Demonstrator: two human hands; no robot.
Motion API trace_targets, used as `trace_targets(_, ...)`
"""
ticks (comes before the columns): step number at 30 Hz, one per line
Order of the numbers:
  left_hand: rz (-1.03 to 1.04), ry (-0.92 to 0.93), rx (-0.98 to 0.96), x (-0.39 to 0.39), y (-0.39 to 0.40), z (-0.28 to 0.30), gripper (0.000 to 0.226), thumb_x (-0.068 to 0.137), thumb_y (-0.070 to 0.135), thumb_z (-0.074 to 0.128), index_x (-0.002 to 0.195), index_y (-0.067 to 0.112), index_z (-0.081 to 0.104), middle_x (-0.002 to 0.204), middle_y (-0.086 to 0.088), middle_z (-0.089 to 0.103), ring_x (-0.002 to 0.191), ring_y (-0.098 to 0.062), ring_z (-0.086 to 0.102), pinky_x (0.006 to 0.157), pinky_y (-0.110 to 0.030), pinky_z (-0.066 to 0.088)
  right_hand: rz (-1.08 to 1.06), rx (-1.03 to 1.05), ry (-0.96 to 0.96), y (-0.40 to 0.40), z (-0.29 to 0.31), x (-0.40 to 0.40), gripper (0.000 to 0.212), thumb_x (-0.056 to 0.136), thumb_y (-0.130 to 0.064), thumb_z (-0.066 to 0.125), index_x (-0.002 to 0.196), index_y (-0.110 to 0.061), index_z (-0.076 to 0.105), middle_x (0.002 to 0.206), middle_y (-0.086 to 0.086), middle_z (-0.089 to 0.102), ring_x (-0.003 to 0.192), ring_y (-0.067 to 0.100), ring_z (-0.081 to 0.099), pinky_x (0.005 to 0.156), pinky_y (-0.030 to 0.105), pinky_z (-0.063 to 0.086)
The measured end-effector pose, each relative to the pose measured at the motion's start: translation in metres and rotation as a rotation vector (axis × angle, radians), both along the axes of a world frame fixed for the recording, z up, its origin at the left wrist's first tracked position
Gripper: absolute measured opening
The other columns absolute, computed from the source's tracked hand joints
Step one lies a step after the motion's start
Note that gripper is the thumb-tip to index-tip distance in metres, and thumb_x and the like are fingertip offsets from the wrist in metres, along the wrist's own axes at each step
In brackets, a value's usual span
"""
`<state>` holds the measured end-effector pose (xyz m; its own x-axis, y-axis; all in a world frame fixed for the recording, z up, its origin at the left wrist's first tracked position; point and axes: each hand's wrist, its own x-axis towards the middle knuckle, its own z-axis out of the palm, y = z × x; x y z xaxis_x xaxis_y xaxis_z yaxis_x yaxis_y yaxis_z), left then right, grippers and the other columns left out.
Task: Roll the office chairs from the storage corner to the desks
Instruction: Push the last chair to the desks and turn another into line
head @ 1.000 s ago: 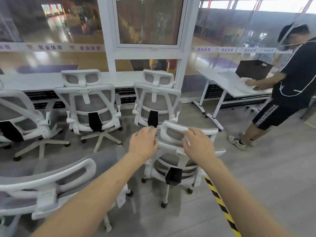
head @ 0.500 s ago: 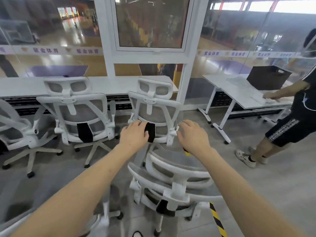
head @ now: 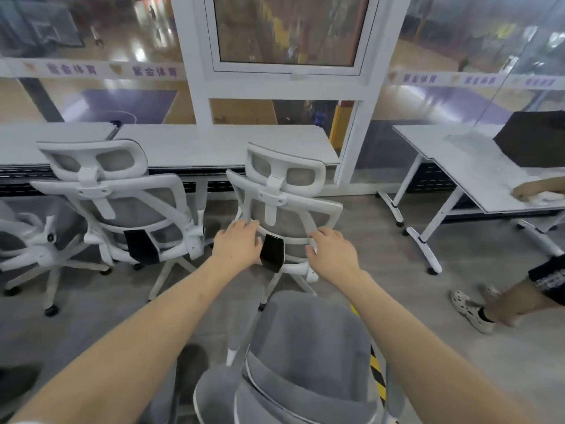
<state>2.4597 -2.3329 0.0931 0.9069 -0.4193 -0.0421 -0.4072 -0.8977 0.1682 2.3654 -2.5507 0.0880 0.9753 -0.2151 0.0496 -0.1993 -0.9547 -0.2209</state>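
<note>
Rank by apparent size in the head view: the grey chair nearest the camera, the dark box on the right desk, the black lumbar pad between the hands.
1. Grey fabric chair, largest, though nearness to the camera inflates it.
2. Dark box, partly cut off by the frame edge.
3. Black lumbar pad, smallest.

Both bare forearms are stretched forward, side by side. The left hand [head: 237, 243] and the right hand [head: 331, 254] are held palm down, fingers loosely extended forward.

Second person [head: 519, 298] (mostly cut off)
</note>
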Motion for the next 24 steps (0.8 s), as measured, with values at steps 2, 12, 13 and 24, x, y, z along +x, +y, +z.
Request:
trace_targets(2, 0.067, 0.009, -0.028, 0.02, -0.007, -0.005, 0.047, 0.104, 0.036, 0.043, 0.149, 0.024, 0.046, 0.144, -0.007, 0.053, 0.127, -0.029, 0.054, 0.098, -0.046, 0.047, 0.055, -0.001, 0.034, -0.012, -0.007, 0.031, 0.037, 0.102, -0.034, 0.046, 0.132, -0.019, 0.063, 0.135, 0.004, 0.06, 0.121, 0.029, 0.057, 0.095, 0.043, 0.048)
trace_targets(12, 0.168, 0.01, 0.059, 0.131, -0.034, -0.033, 0.049, 0.104, 0.037, 0.043, 0.151, 0.023, 0.044, 0.147, -0.007, 0.05, 0.13, -0.031, 0.052, 0.094, -0.047, 0.05, 0.101, 0.009, 0.164, -0.064, -0.043, 0.169, 0.058, 0.103, -0.039, 0.048, 0.155, -0.016, 0.035, 0.168, 0.016, 0.021, 0.156, 0.035, 0.017, 0.121, 0.053, 0.029)
trace_targets(13, 0.152, 0.009, 0.066, 0.146, -0.039, -0.037, 0.05, 0.103, 0.037, 0.043, 0.151, 0.022, 0.044, 0.148, -0.007, 0.05, 0.133, -0.031, 0.05, 0.097, -0.049, 0.049, 0.097, 0.01, 0.175, -0.066, -0.048, 0.179, 0.063, 0.103, -0.038, 0.047, 0.16, -0.017, 0.027, 0.172, 0.016, 0.01, 0.159, 0.035, 0.007, 0.124, 0.054, 0.024)
trace_targets(24, -0.022, 0.095, 0.335, 0.281, -0.081, -0.089, 0.08, 0.099, 0.016, 0.038, 0.166, 0.03, -0.003, 0.174, 0.001, -0.013, 0.157, -0.036, -0.019, 0.124, -0.065, -0.007, 0.046, -0.019, 0.23, -0.096, -0.122, 0.215, 0.094, 0.1, -0.033, 0.051, 0.162, -0.028, -0.02, 0.172, 0.012, -0.02, 0.158, 0.036, -0.019, 0.126, 0.062, -0.004)
